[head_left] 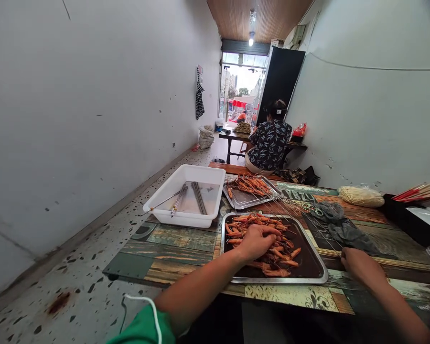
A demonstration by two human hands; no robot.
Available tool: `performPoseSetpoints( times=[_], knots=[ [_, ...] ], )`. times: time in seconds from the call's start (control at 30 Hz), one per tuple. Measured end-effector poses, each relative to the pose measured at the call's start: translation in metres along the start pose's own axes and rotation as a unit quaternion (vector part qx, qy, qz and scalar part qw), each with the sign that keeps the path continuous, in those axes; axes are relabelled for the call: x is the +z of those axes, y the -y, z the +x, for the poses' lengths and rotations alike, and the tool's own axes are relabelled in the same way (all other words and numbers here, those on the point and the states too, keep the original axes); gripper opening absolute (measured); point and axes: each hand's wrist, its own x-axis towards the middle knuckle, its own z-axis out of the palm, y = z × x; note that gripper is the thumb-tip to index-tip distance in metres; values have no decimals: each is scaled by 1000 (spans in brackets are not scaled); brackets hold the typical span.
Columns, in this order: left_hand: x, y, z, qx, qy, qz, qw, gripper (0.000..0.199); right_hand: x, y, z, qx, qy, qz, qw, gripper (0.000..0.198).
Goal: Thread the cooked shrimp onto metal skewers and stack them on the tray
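The white tub [182, 219] sits at the table's [182, 243] left edge. By the near edge, my left hand [257, 242] bends over orange-brown pieces [285, 253] in the metal tray [310, 255]; farther right, my right hand [361, 265] curls beside thin sticks [327, 252]. I can't tell whether either grips anything. I'd pinch single pieces lightly, to avoid tearing.

Plank-patterned table [179, 244]: 2 metal trays [279, 281], white tub [184, 220], grey cloth [344, 231].

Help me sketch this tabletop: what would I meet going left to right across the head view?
White plastic tub → near metal tray with orange-brown food pieces → plastic-wrapped pale sticks → black box at the right edge.
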Motion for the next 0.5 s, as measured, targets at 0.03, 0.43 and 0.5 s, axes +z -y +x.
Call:
performPoseSetpoints(
  times=[0.03,0.43,0.5],
  knots=[
    [0,-2,-1,-2,1,0,1000,28,-2,1,1,2,23,-16,1000,16],
    [-2,-3,-2,0,1,-20,1000,26,-38,-6,-3,31,53,26,998,19],
    [-3,-5,-4,-3,-15,4,1000,26,-42,-15,-12,58,25,80,995,22]
  ],
)
